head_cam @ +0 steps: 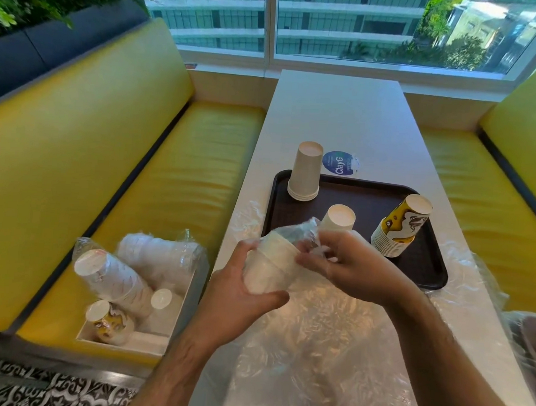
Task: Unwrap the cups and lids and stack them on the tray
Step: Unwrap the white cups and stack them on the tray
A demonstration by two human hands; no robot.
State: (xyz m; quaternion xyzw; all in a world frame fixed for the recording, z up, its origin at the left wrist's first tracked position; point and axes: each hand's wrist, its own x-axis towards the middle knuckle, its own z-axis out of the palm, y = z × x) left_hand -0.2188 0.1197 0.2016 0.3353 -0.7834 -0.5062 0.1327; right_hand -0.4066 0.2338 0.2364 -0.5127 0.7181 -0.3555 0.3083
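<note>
Box on the seat: a white box (176,303) sits on the yellow bench (170,168) at far left, packed with sleeves of cups (113,276) still in plastic, seemingly parked within reach as the waiting supply. How many sleeves it holds cannot be counted; the film blurs them together.
Left hand: the left hand (241,293) curls round the lower part of a wrapped stack (273,264), apparently steadying it above the near edge of the surface (341,114).
Wrapped stack: pale cups or lids under clear film, held tilted between both hands just in front of the tray; which of the two it is cannot be told through the wrap.
Right hand: the right hand (344,264) pinches the loose film at the stack's upper end, a grip that suits peeling it off. Its fingertips are lost in the crumpled plastic.
Tray: a dark tray (426,265) carries three upturned stacks, tall plain cups (305,173) at the far left corner, a short white stack (339,218) partly hidden behind the hands, and patterned cups (400,230) at right, likely grouped by kind.
Loose wrap: discarded clear plastic (316,343) covers the near surface and spills off the right edge, cut off by the frame.
</note>
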